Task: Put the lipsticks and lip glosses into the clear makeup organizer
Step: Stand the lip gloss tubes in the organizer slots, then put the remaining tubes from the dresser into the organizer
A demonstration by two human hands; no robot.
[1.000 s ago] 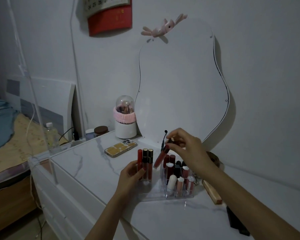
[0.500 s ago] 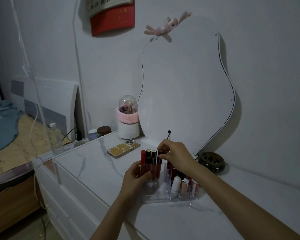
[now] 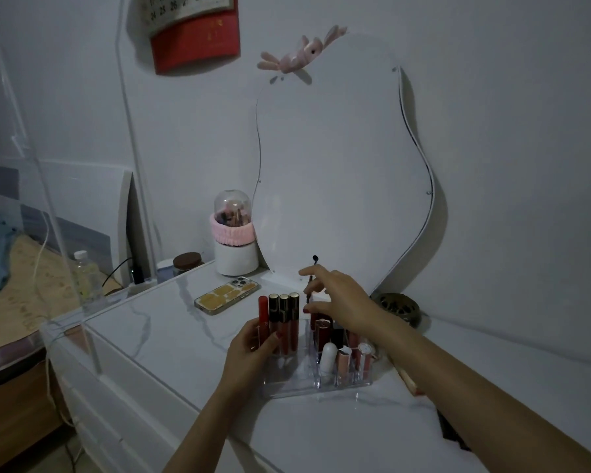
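Observation:
The clear makeup organizer (image 3: 287,387) sits on the white marble-look dresser top (image 3: 171,339). Several tall lip glosses (image 3: 284,312) with red bodies stand upright in its left compartment. My left hand (image 3: 253,349) is wrapped around the lower part of them from the left. Shorter lipsticks and tubes (image 3: 342,360) fill the small cells on the right. Above the organizer's back cells hovers my right hand (image 3: 342,298), fingers apart and holding nothing. A thin black wand (image 3: 314,258) sticks up just behind its fingertips.
A phone (image 3: 226,295) lies behind the organizer on the left. A white brush holder (image 3: 234,233) with a dome and a wavy mirror (image 3: 338,165) stand at the wall. A brass dish (image 3: 400,307) sits right of my right hand. A dark object (image 3: 454,435) lies under my right forearm.
My right hand lowered the red lip gloss into the left compartment beside the other three and let go. It has since lifted toward the back. My left hand stayed on the glosses.

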